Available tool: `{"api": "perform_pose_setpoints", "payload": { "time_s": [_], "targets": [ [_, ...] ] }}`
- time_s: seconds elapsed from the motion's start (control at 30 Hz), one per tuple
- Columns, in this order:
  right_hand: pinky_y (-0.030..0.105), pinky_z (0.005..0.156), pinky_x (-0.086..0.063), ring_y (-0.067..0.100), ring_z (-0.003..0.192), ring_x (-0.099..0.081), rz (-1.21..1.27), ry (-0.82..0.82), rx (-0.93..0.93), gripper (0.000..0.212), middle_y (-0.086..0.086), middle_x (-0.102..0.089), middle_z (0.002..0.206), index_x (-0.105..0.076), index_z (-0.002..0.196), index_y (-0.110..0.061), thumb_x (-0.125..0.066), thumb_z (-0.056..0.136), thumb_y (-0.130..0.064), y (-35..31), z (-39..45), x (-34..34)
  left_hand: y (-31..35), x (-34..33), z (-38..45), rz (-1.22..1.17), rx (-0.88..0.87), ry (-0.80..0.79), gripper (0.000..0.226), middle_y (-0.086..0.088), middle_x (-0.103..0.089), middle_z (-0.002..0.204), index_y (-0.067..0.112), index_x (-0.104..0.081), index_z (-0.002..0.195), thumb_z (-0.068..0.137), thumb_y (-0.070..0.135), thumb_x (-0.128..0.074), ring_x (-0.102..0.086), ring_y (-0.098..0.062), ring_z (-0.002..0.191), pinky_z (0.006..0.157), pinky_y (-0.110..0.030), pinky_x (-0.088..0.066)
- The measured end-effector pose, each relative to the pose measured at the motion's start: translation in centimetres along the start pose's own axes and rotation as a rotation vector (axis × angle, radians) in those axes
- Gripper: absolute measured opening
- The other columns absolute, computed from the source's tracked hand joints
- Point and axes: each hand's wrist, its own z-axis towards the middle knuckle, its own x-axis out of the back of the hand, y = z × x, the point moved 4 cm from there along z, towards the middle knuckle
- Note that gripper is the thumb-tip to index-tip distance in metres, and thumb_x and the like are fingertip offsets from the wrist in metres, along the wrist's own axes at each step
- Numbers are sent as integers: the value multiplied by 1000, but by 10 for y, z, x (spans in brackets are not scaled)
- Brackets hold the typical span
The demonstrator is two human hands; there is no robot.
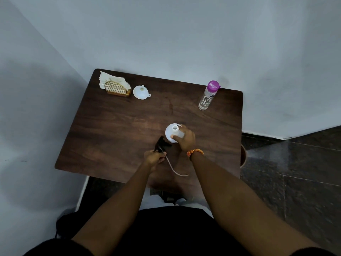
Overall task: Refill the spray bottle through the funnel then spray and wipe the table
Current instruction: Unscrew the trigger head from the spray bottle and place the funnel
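A white spray bottle [172,133] stands upright near the middle of the dark wooden table [114,126], its neck uncapped. My right hand [186,140] grips its right side. My left hand [154,157] holds the black trigger sprayer head [161,144] just left of and in front of the bottle, with its thin dip tube [175,169] trailing over the table toward me. A white funnel [141,92] lies at the back left. A clear water bottle with a purple cap [208,96] stands at the back right.
A gold wire holder with white napkins [115,85] sits at the table's back left corner, next to the funnel. Grey walls close in behind and on the left. Dark tiled floor [295,172] lies to the right of the table.
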Motion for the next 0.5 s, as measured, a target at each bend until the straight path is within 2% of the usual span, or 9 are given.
{"api": "perform_pose_setpoints", "payload": {
  "time_s": [0.03, 0.13, 0.23, 0.3, 0.33, 0.4, 0.47, 0.5],
  "targets": [
    [28, 108, -38, 31, 137, -55, 0, -7, -2, 62, 13, -58, 151, -69, 135, -9, -91, 78, -21, -1, 0, 0, 1, -1, 2, -28, 14, 19, 11, -17, -70, 101, -2, -68, 93, 89, -8, -76, -70, -22, 87, 79, -33, -61],
    [26, 106, -37, 31, 137, -55, 13, -19, 4, 63, 11, -57, 152, -67, 136, -10, -91, 79, -22, 0, -2, 1, 4, -3, 3, -89, 49, 59, 28, -20, -72, 106, -12, -67, 112, 88, -7, -78, -72, -27, 93, 85, -39, -62],
    [28, 109, -38, 30, 138, -53, 18, -38, 9, 64, 9, -55, 153, -66, 138, -11, -90, 80, -22, 0, -3, 1, 4, -2, -3, -104, 55, 82, 29, -22, -70, 109, -17, -64, 114, 89, -10, -76, -70, -31, 101, 91, -40, -59],
    [30, 111, -38, 30, 139, -52, 24, -60, 17, 63, 10, -54, 154, -66, 139, -11, -89, 81, -21, -1, -3, 3, -3, 1, -4, -122, 74, 82, 24, -21, -70, 106, -18, -64, 113, 92, -9, -73, -71, -29, 96, 91, -38, -58],
    [29, 110, -37, 30, 140, -52, 27, -69, 24, 63, 11, -54, 154, -66, 139, -11, -89, 81, -20, -2, -3, 3, -7, 4, -5, -142, 85, 87, 23, -21, -70, 107, -18, -64, 115, 94, -8, -71, -71, -28, 92, 88, -37, -59],
    [26, 110, -35, 31, 141, -50, 34, -83, 45, 62, 13, -54, 154, -65, 139, -11, -88, 82, -18, -2, -4, 4, -14, 12, -3, -159, 84, 125, 23, -25, -72, 110, -20, -65, 115, 95, -8, -69, -74, -27, 85, 74, -33, -65],
    [27, 113, -33, 28, 146, -46, 27, -100, 90, 67, 11, -52, 156, -61, 143, -14, -87, 82, -18, -1, -4, 5, -16, 18, -2, -127, 68, 168, 16, -29, -73, 106, -21, -67, 105, 94, -10, -68, -75, -27, 75, 61, -32, -65],
    [27, 115, -32, 24, 149, -42, 20, -115, 113, 73, 7, -49, 159, -56, 148, -18, -87, 82, -19, 1, -5, 5, -15, 20, -4, -77, 61, 198, 11, -28, -74, 101, -18, -69, 99, 93, -9, -69, -74, -27, 74, 62, -34, -65]
  ]
}}
